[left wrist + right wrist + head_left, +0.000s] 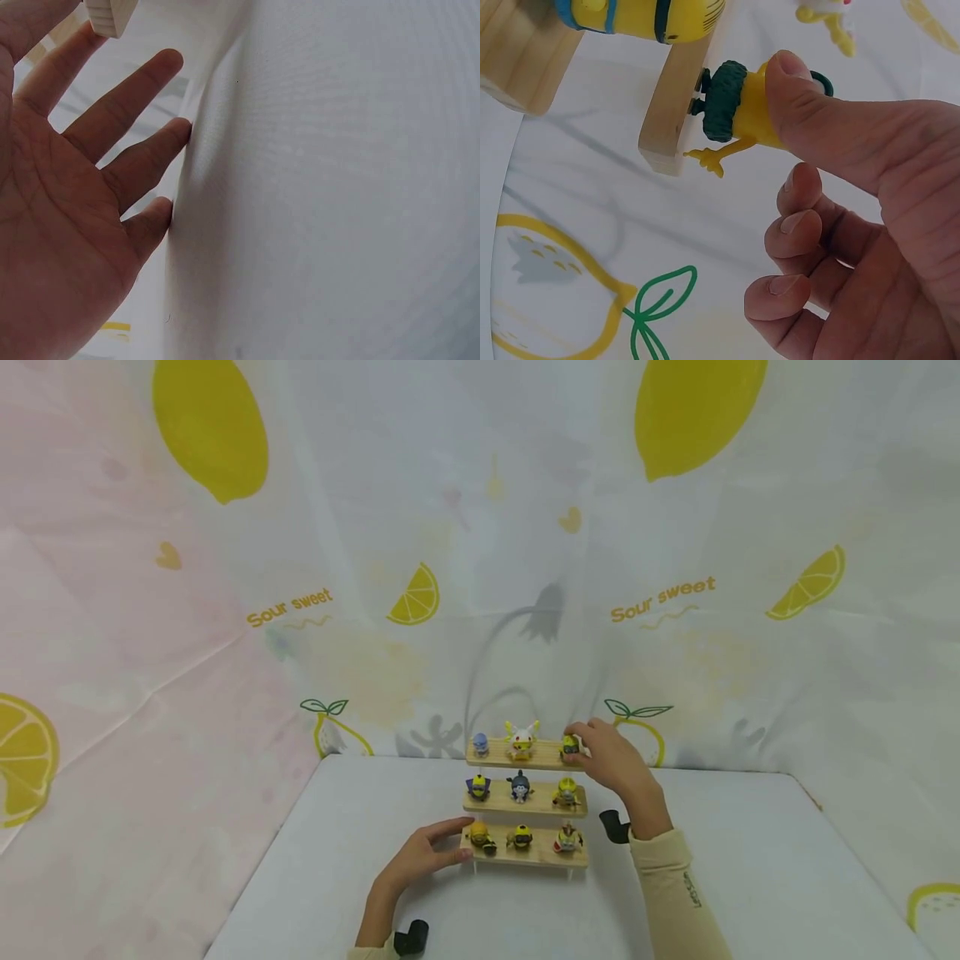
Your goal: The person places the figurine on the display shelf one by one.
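A three-tier wooden display stand (pixel 525 858) holds several small toy figurines. My right hand (pixel 611 756) is at the right end of the top tier, pinching a yellow Minion figurine (pixel 754 97) with a green grass skirt between thumb and forefinger. In the right wrist view its feet are right at the shelf surface, and my other fingers curl below it. At the left end of the bottom tier, my left hand (pixel 422 853) holds the board's edge (pixel 112 16) between thumb and index finger. The remaining left fingers (pixel 127 105) spread out, tips down by the white tabletop.
A white figurine with yellow ears (pixel 521 742) and a small blue one (pixel 481 744) share the top tier. Figurines also line the middle and bottom tiers, including an orange-topped one (pixel 480 837) near my left hand. A lemon-print cloth (pixel 480 635) hangs behind the white table (pixel 360 810).
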The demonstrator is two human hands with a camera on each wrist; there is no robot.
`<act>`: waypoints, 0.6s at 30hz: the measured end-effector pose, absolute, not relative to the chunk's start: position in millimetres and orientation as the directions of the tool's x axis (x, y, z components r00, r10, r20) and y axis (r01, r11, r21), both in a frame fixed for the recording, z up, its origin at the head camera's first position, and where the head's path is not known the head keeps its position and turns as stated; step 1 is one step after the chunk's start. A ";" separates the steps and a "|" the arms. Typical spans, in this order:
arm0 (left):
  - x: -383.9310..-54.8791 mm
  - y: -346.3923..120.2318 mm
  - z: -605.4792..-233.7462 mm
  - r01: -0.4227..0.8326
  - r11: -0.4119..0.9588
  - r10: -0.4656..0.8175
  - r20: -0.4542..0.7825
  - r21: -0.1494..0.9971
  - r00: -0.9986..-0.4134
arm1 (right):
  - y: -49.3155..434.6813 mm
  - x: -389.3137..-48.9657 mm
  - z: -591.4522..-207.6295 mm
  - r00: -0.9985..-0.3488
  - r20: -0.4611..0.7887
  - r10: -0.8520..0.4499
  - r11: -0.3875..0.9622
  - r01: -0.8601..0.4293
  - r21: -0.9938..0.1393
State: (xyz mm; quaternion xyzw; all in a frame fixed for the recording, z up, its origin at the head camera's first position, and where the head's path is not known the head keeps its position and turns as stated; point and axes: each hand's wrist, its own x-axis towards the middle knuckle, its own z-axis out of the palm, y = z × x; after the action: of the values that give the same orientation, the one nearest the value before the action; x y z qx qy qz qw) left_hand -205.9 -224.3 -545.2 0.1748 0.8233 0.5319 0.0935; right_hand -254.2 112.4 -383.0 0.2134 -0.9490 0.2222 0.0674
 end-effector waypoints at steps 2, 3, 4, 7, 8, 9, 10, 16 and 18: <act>-206.2 -223.5 -545.2 0.188 0.376 0.390 0.029 0.907 -0.921 | 113.3 -253.9 -383.5 -0.899 0.225 -0.376 0.813 -0.436 -0.386; -206.4 -223.0 -545.1 0.188 0.378 0.390 0.028 0.907 -0.921 | 113.7 -253.8 -383.5 -0.898 0.228 -0.376 0.813 -0.437 -0.384; -206.7 -222.5 -544.9 0.189 0.378 0.390 0.030 0.906 -0.920 | 114.2 -253.8 -383.5 -0.897 0.232 -0.375 0.813 -0.439 -0.383; -207.5 -221.3 -544.3 0.182 0.376 0.387 0.024 0.908 -0.922 | 115.7 -254.0 -383.8 -0.895 0.242 -0.376 0.812 -0.444 -0.380; -207.7 -221.0 -544.3 0.182 0.373 0.387 0.026 0.910 -0.922 | 116.4 -253.9 -383.9 -0.895 0.243 -0.374 0.812 -0.443 -0.381; -207.8 -220.6 -544.5 0.180 0.371 0.387 0.025 0.911 -0.922 | 117.1 -253.6 -384.0 -0.895 0.243 -0.374 0.812 -0.443 -0.381; -207.6 -220.6 -545.0 0.181 0.370 0.387 0.025 0.911 -0.922 | 117.5 -253.3 -384.2 -0.895 0.242 -0.374 0.812 -0.442 -0.381; -205.4 -221.2 -546.8 0.170 0.371 0.384 0.016 0.913 -0.923 | 118.9 -250.8 -383.8 -0.907 0.218 -0.359 0.824 -0.418 -0.384; -204.7 -222.1 -546.8 0.170 0.377 0.381 0.015 0.911 -0.924 | 119.4 -250.0 -383.7 -0.911 0.213 -0.352 0.826 -0.410 -0.386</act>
State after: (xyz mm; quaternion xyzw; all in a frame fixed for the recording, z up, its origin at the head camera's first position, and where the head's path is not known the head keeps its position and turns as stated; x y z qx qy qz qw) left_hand -204.7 -222.1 -546.8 0.1674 0.8237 0.5327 0.0989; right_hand -250.0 119.4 -383.7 0.1998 -0.9533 0.2166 0.0665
